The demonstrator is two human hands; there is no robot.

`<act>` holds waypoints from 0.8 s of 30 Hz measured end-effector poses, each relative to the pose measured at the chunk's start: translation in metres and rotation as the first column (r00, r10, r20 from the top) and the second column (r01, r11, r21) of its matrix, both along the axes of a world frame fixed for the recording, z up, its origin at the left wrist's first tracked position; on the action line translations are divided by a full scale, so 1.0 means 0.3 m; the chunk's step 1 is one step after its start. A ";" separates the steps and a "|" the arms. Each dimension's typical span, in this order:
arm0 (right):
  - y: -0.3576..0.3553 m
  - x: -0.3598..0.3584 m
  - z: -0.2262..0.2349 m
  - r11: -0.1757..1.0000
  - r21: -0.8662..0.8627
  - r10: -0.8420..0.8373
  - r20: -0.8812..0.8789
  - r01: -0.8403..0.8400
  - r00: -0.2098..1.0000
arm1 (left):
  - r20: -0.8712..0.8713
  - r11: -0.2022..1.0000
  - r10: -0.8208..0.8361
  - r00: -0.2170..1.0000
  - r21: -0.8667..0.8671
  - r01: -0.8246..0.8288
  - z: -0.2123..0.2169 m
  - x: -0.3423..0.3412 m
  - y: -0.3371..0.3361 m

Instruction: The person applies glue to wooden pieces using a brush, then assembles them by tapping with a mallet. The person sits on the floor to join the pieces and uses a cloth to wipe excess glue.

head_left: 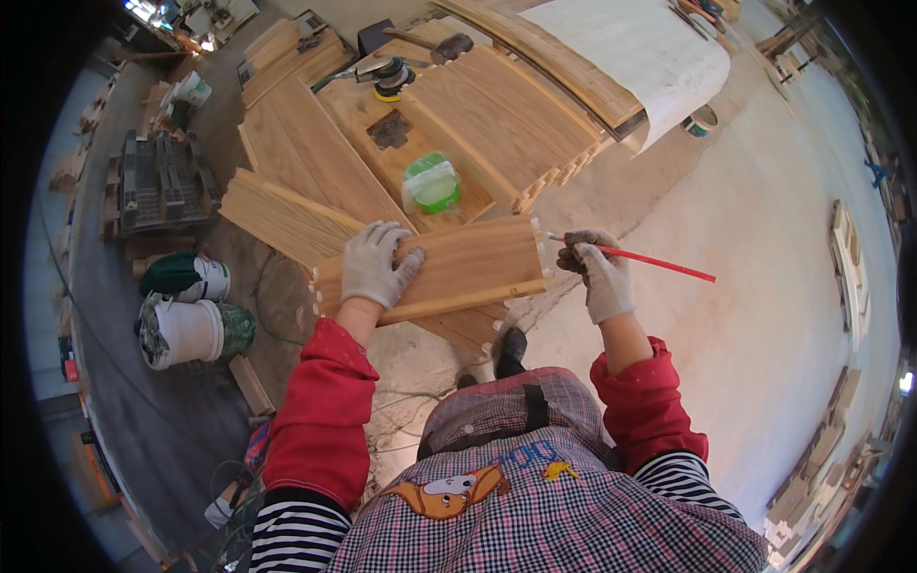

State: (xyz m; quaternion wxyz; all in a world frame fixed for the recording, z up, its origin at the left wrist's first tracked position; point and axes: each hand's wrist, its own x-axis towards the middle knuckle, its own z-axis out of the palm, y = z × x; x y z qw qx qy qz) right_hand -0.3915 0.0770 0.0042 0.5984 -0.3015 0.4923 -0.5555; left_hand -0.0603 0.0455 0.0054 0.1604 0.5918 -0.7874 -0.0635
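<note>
A wooden board (468, 263) lies across in front of me, with white dabs along its notched left and right ends. My left hand (377, 267), in a pale work glove, lies on the board's left part with fingers stretched and thumb apart. My right hand (602, 272), gloved with dark, stained fingertips, pinches a thin red-handled brush (659, 263). The brush's tip is by the board's right end. Beyond the board stands a green tub (435, 183) with whitish contents or coating; which of these cannot be made out.
Stacked boards (506, 119) lie at the back, near a mallet (449, 46) and a sander (390, 78). More boards (310, 158) extend left. White buckets (181, 329) and a black crate (167, 181) stand on the floor at left. A white sheet (630, 57) covers a stack at back right.
</note>
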 end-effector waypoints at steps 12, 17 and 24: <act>-0.043 0.011 -0.008 0.999 0.014 0.030 0.027 -0.031 0.999 | -0.013 1.000 0.003 1.000 0.011 -0.003 -0.010 0.008 -0.004; -0.013 -0.041 0.019 0.980 0.146 0.126 0.070 -0.135 0.990 | -0.004 1.000 0.008 1.000 -0.007 -0.008 -0.017 0.009 -0.004; -0.034 -0.042 -0.025 0.970 -0.071 0.222 -0.146 -0.234 0.964 | -0.025 1.000 0.009 1.000 0.011 -0.009 -0.016 0.004 -0.011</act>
